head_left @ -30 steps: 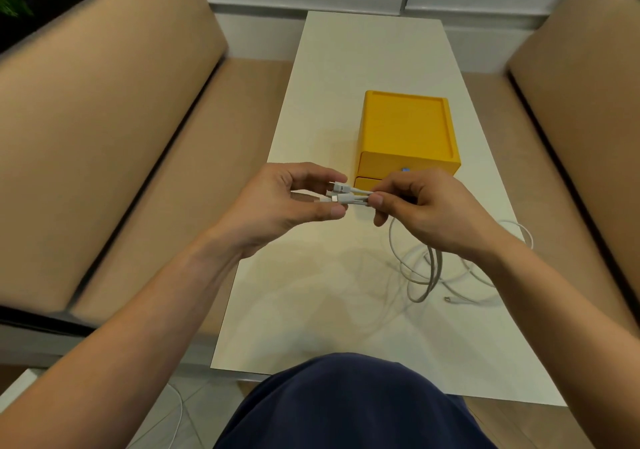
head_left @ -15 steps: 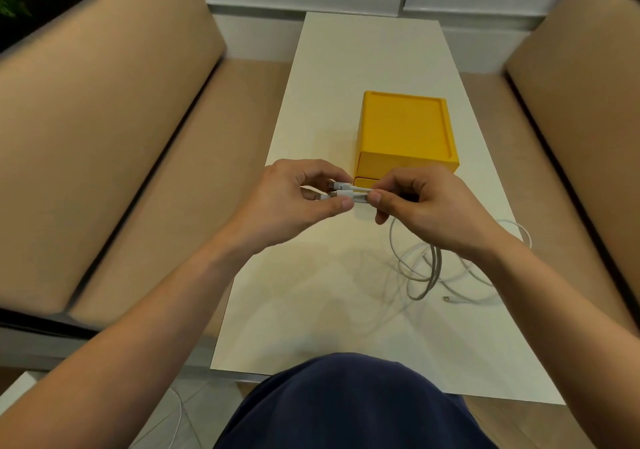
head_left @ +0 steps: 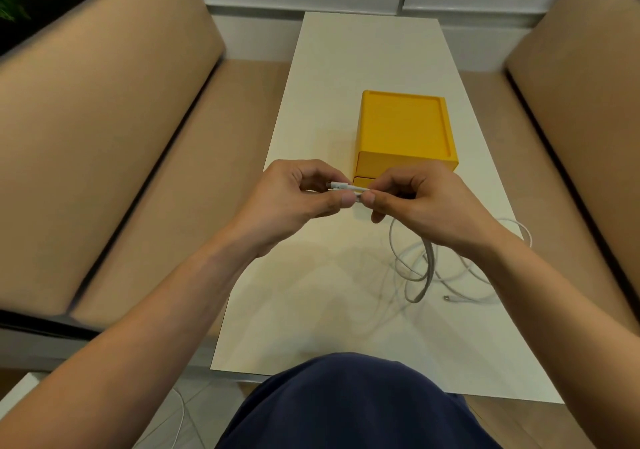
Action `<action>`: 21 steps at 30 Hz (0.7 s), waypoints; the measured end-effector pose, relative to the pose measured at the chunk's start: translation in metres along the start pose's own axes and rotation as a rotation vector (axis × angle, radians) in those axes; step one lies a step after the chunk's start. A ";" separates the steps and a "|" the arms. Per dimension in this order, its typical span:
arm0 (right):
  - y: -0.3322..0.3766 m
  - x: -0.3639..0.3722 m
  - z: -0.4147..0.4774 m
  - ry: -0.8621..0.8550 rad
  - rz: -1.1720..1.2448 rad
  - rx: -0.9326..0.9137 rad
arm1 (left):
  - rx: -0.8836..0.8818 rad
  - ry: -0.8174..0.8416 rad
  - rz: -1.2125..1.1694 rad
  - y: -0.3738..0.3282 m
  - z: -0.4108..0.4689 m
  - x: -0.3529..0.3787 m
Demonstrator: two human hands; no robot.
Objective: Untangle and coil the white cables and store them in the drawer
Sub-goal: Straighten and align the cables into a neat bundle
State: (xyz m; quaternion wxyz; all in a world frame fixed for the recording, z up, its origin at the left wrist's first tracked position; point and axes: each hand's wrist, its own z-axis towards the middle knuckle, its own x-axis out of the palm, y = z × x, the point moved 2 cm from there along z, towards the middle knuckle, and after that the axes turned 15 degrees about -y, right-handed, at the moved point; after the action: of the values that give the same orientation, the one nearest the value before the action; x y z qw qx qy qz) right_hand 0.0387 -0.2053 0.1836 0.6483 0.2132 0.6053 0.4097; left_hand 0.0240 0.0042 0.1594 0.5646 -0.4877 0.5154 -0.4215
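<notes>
Centre of frame: left hand [head_left: 294,199] and right hand [head_left: 422,202] meet above the white table [head_left: 346,67], thumbs almost touching. Both pinch the plug ends [head_left: 341,185] of the white cables [head_left: 427,268]. The left thumb and curled fingers close on the plugs from the left. The right thumb and forefinger grip the same short white stubs from the right. Two plugs show, lying side by side and roughly level; how many cables there are cannot be told.

The rest of the cables drop from under the right hand into a loose, overlapping tangle of loops on the table, lower right of centre, not coiled. One loop runs out toward the table's right edge. A loose connector [head_left: 447,298] lies flat on the table at the lower right of the tangle.

The yellow drawer box [head_left: 403,126] stands on the table just above the hands, right of centre. Its drawer fronts face the person and look closed, with the right hand covering part of the lower one. Nothing sits on its recessed top.

Tan sofa cushions [head_left: 104,119] flank the table on both sides of the frame. A navy-clad knee [head_left: 346,403] is at bottom centre. Another thin white cord [head_left: 180,410] lies on the floor, lower left.
</notes>
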 end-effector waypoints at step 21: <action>0.011 0.003 0.010 0.244 -0.208 -0.058 | 0.009 0.492 0.421 -0.024 0.008 -0.001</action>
State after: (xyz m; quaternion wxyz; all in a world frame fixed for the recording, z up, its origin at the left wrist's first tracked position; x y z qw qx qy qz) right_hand 0.0452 -0.1943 0.1914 0.6147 0.0794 0.6863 0.3807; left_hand 0.0327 0.0023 0.1835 0.5003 -0.2515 0.7238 -0.4032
